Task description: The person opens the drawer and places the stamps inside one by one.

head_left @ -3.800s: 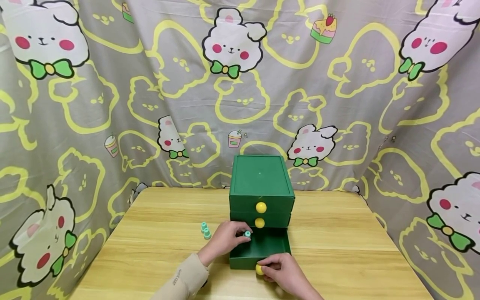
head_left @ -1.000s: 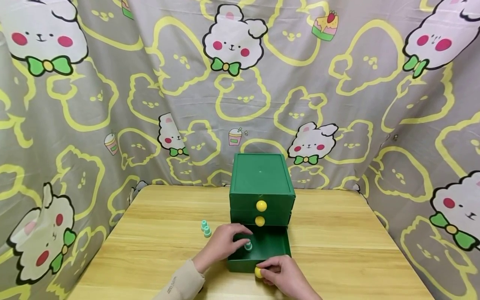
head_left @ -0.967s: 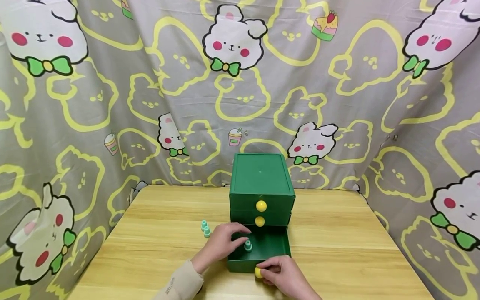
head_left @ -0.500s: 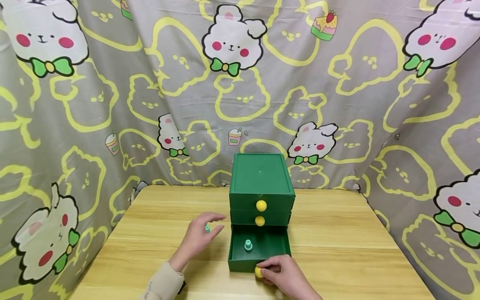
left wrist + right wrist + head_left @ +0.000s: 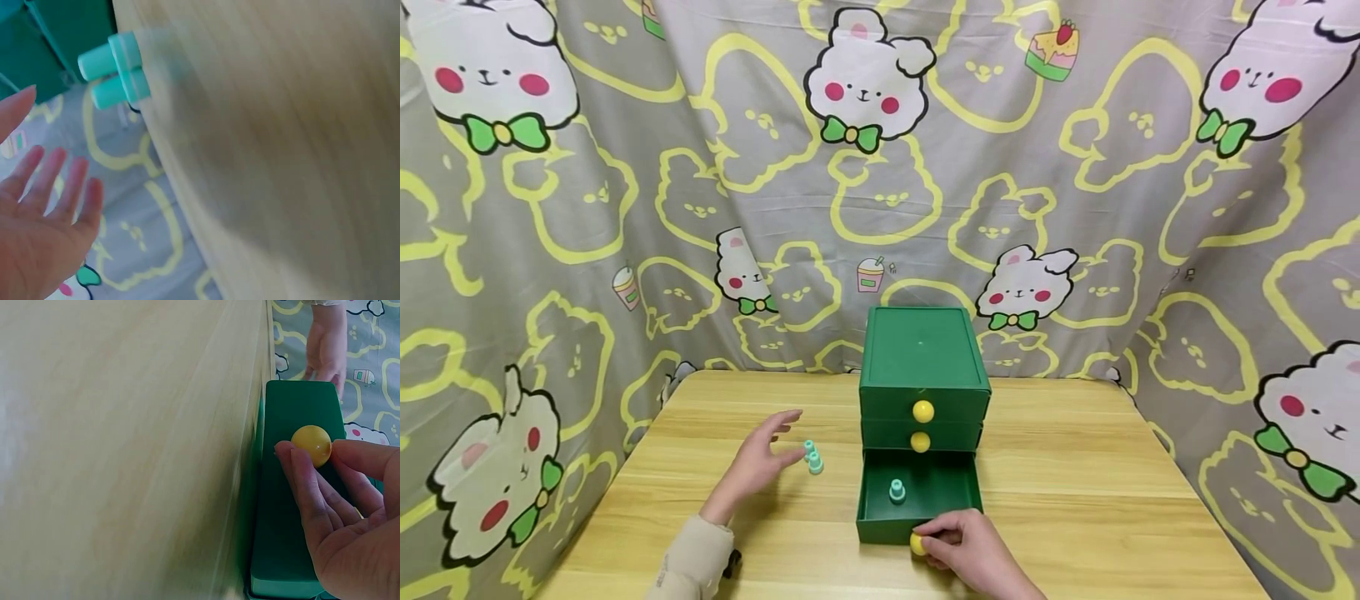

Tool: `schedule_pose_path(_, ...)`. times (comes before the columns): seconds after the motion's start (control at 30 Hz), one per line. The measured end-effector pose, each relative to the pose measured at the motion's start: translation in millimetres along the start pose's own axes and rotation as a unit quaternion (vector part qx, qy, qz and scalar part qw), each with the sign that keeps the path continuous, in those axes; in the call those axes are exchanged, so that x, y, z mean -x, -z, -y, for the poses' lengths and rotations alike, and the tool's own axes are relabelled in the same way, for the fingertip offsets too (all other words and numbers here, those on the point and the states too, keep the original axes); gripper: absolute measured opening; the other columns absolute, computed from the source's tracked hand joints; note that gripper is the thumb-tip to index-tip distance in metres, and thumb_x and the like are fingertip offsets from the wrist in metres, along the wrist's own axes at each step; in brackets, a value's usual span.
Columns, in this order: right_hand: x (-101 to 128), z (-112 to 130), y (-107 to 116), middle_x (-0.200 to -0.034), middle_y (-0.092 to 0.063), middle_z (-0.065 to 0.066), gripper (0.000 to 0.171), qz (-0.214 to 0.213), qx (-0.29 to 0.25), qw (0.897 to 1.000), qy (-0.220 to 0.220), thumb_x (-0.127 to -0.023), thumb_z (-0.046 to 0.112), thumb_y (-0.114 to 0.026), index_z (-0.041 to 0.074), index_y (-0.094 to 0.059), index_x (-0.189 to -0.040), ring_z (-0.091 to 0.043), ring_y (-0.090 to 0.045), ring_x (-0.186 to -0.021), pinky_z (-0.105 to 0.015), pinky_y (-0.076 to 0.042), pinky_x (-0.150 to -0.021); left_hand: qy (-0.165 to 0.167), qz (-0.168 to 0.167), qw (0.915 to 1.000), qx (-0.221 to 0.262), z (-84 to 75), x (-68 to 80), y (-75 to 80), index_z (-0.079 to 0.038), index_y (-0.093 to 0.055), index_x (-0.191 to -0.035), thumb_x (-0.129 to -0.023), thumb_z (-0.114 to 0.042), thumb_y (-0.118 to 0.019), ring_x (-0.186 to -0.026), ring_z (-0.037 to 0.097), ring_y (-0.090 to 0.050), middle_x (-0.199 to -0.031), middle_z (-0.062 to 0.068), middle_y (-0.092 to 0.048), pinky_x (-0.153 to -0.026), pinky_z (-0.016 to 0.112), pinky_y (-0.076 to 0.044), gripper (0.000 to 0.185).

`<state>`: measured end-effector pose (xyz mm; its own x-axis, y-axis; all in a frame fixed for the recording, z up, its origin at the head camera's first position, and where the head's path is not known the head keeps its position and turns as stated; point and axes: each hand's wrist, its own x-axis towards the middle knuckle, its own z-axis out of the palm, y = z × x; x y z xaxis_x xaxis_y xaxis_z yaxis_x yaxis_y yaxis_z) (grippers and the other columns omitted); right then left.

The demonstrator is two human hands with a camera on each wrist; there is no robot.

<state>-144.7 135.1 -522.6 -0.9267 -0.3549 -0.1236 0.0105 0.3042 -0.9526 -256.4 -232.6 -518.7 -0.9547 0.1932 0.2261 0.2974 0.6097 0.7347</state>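
Bottom drawer (image 5: pixel 919 523): pulled out of the green drawer chest (image 5: pixel 922 358) at lower centre of the head view, its front nearest the camera.
Knob: the yellow knob (image 5: pixel 917 542) on that drawer front is pinched by the right hand (image 5: pixel 967 550) — thumb on one side, fingers curled on the other, plain in the right wrist view (image 5: pixel 312 445).
Inside the drawer: one small teal piece (image 5: pixel 897 491) stands upright on the drawer floor, touching no hand.
Left hand (image 5: pixel 754 461): fingers spread and straight, holding nothing, left of the chest over the tabletop (image 5: pixel 1075 467).
Nearest to it: two more teal pieces (image 5: pixel 812 457) stand side by side on the wood just beside the fingertips — apart from them, as the left wrist view (image 5: pixel 115 70) also shows.
Upper drawers: two, both pushed in, each with a yellow ball knob (image 5: pixel 922 411).
Sleeve: a beige cuff (image 5: pixel 696 554) covers the left wrist.
Backdrop: grey cloth (image 5: pixel 625 167) printed with white rabbits and yellow outlines hangs behind and to both sides.
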Motion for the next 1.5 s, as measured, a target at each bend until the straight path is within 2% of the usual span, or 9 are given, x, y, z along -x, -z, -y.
schedule_pose_path(0.23,0.0,-0.1,-0.1,-0.103,-0.077,-0.009,0.014,0.001,0.0,1.0,0.001,-0.093,0.007,-0.075,0.004,-0.081,-0.105,-0.021,-0.075,-0.083,-0.03,-0.062,-0.068,0.027,0.066,0.9973,0.016,11.6,-2.6,4.4,-0.004,-0.05,-0.149,-0.096,-0.009,-0.073,-0.129,0.047,-0.056,-0.146,0.025,-0.056,-0.108,0.063,-0.043,0.058)
schedule_pose_path(0.33,-0.2,-0.5,-0.1,-0.103,-0.077,-0.009,0.014,0.001,0.001,1.0,0.001,-0.093,0.007,-0.075,0.004,-0.081,-0.105,-0.021,-0.075,-0.083,-0.03,-0.062,-0.068,0.036,0.08,0.9959,0.018,13.5,-4.9,3.1,-0.002,-0.053,-0.146,-0.096,-0.009,-0.072,-0.127,0.047,-0.057,-0.143,0.025,-0.058,-0.105,0.062,-0.046,0.053)
schedule_pose_path(0.57,-0.2,-0.8,0.4,-0.103,-0.077,-0.009,0.014,0.001,0.002,1.0,-0.005,-0.094,0.007,-0.075,0.004,-0.081,-0.105,-0.021,-0.075,-0.083,-0.03,-0.062,-0.068,0.032,0.106,0.9938,0.012,17.0,-6.6,1.4,0.004,-0.059,-0.136,-0.098,-0.007,-0.069,-0.112,0.041,-0.065,-0.128,0.024,-0.066,-0.094,0.053,-0.055,0.041)
schedule_pose_path(0.8,0.2,-0.1,1.3,-0.102,-0.077,-0.008,0.014,0.001,0.004,1.0,-0.008,-0.094,0.006,-0.074,0.004,-0.081,-0.106,-0.019,-0.074,-0.081,-0.03,-0.061,-0.067,0.01,0.111,0.9937,0.0,15.0,-9.0,-0.3,-0.001,-0.07,-0.12,-0.097,-0.006,-0.07,-0.103,0.034,-0.069,-0.114,0.015,-0.073,-0.089,0.047,-0.057,0.024)
schedule_pose_path(0.9,0.2,0.1,1.4,-0.101,-0.077,-0.008,0.014,0.001,0.005,1.0,-0.007,-0.094,0.006,-0.074,0.004,-0.081,-0.106,-0.019,-0.074,-0.08,-0.029,-0.061,-0.067,0.015,0.109,0.9939,-0.008,13.9,-9.9,-1.5,-0.003,-0.072,-0.115,-0.097,-0.006,-0.07,-0.101,0.031,-0.069,-0.109,0.012,-0.074,-0.087,0.045,-0.057,0.018)
schedule_pose_path(1.03,0.5,0.1,1.9,-0.101,-0.077,-0.008,0.014,0.0,0.005,1.0,-0.006,-0.094,0.007,-0.074,0.004,-0.081,-0.106,-0.02,-0.074,-0.08,-0.03,-0.061,-0.067,0.029,0.105,0.9938,-0.02,13.8,-10.6,-3.2,-0.006,-0.072,-0.113,-0.096,-0.008,-0.071,-0.097,0.027,-0.068,-0.106,0.008,-0.074,-0.084,0.043,-0.057,0.017)
schedule_pose_path(1.2,1.4,-0.5,2.3,-0.101,-0.077,-0.007,0.014,-0.001,0.006,1.0,-0.007,-0.094,0.008,-0.075,0.004,-0.081,-0.106,-0.019,-0.074,-0.08,-0.03,-0.061,-0.067,0.017,0.101,0.9939,-0.041,12.3,-11.6,-5.8,-0.008,-0.072,-0.115,-0.094,-0.011,-0.075,-0.092,0.026,-0.07,-0.104,0.008,-0.074,-0.081,0.043,-0.057,0.021)
schedule_pose_path(1.5,1.6,-2.0,1.9,-0.102,-0.077,-0.008,0.014,0.0,-0.001,1.0,-0.01,-0.094,0.006,-0.074,0.004,-0.081,-0.106,-0.02,-0.074,-0.081,-0.031,-0.062,-0.068,0.017,0.104,0.9928,-0.059,6.6,-11.6,-9.0,-0.014,-0.073,-0.102,-0.097,-0.016,-0.073,-0.089,0.018,-0.068,-0.098,0.002,-0.073,-0.08,0.04,-0.054,0.006)
